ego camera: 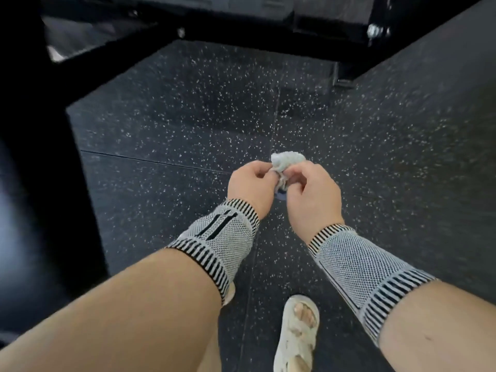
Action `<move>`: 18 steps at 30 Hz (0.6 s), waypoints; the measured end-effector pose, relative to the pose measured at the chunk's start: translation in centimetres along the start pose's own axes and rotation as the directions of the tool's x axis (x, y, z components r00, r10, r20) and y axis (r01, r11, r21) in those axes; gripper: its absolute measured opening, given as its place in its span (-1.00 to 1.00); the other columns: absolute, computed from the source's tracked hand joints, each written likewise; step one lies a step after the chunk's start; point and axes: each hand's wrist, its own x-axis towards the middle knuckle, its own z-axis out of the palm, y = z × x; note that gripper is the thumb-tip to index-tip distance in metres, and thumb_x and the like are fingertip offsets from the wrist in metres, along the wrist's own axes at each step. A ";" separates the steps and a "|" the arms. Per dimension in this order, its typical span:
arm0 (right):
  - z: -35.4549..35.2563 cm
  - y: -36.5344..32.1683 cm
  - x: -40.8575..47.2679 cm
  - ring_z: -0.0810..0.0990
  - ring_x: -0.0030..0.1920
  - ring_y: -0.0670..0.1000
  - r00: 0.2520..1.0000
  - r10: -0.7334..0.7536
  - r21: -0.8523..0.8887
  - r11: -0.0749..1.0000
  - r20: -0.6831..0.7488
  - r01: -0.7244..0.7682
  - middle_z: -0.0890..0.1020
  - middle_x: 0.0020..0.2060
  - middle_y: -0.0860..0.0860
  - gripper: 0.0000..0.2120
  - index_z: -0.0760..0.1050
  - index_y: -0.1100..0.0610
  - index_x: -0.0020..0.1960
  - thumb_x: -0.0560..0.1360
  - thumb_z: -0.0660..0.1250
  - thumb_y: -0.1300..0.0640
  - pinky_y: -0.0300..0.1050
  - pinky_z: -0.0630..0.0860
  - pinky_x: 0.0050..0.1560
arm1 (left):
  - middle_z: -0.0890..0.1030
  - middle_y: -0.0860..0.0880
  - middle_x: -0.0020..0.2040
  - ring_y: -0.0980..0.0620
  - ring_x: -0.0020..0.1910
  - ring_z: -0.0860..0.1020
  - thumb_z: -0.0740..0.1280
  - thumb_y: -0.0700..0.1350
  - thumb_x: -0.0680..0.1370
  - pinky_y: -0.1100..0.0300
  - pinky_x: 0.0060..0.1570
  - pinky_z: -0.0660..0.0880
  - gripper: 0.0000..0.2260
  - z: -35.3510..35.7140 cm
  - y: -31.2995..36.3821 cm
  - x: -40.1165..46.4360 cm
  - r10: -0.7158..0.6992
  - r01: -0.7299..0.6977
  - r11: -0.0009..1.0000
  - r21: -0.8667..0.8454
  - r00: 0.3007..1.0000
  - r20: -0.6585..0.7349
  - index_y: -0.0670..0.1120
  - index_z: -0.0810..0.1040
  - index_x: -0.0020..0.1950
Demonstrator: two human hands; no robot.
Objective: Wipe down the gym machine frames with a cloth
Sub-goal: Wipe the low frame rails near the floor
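Bare forearms fill the lower foreground, each wrapped at the wrist in a grey knitted wrist sleeve [224, 241] with black-and-white striped cuffs. Between the forearms, lower right of centre, a foot in a pale strapped sandal [296, 335] stands on the floor [166, 124], a dark rubber surface flecked with white and divided by thin seams into large tiles. Above the wrists, the left hand [252, 185] and right hand [312, 190] meet at mid-frame, knuckles upward and fingers curled inward; both pinch a small, bunched, pale cloth [285, 163] that rises between the fingertips and hangs a little below them, held in the air over a floor seam. Open floor extends ahead of the hands and to either side. A broad black upright [35, 130] borders the left edge, and a raised dark speckled surface slants along the right. Farthest away, the black machine frame [268, 30] crosses the top, with a bright bolt [375, 30] near its right end and a foot resting on the floor; the cloth is well apart from it.
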 end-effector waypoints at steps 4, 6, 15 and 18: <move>-3.8 -4.9 -4.3 0.45 -0.07 -0.10 0.989 -0.141 -0.022 0.990 0.033 0.142 0.48 0.03 -0.04 -0.75 0.52 0.06 0.00 0.52 0.15 0.33 -0.29 0.33 -0.02 | 0.62 0.03 -0.17 0.17 -0.38 0.47 0.27 -0.18 0.58 0.36 -0.41 0.40 -0.88 -3.6 2.6 -6.3 0.004 -0.011 0.999 -0.051 0.991 -0.134 -0.06 0.59 0.02; -6.0 -7.1 -7.2 0.48 -0.08 -0.09 0.981 -0.191 0.008 0.982 0.036 0.191 0.52 0.00 -0.05 -0.74 0.50 0.04 -0.03 0.53 0.12 0.33 -0.24 0.36 -0.06 | 0.62 0.05 -0.16 0.19 -0.39 0.48 0.26 -0.20 0.58 0.43 -0.51 0.35 -0.87 -5.3 3.9 -10.4 0.005 -0.023 0.995 -0.093 0.981 -0.191 -0.06 0.58 0.04; -15.2 -15.2 -23.1 0.58 -0.13 -0.08 0.922 -0.371 0.103 0.927 0.106 0.361 0.58 -0.07 -0.14 -0.72 0.37 -0.08 0.20 0.56 0.19 0.22 -0.16 0.49 -0.13 | 0.63 0.02 -0.22 0.21 -0.50 0.46 0.32 -0.10 0.56 0.33 -0.51 0.36 -0.94 -11.5 9.6 -30.5 0.002 -0.086 0.956 -0.280 0.958 -0.285 -0.04 0.59 -0.04; -17.1 -17.7 -27.8 0.59 -0.03 -0.05 0.914 -0.384 0.080 0.923 0.129 0.376 0.56 -0.02 -0.13 -0.59 0.32 -0.08 0.37 0.56 0.21 0.20 -0.11 0.52 0.02 | 0.61 -0.02 -0.19 0.28 -0.49 0.51 0.33 -0.20 0.56 0.46 -0.50 0.38 -0.97 -13.8 10.2 -36.2 0.019 -0.115 0.951 -0.287 0.949 -0.316 -0.11 0.55 -0.02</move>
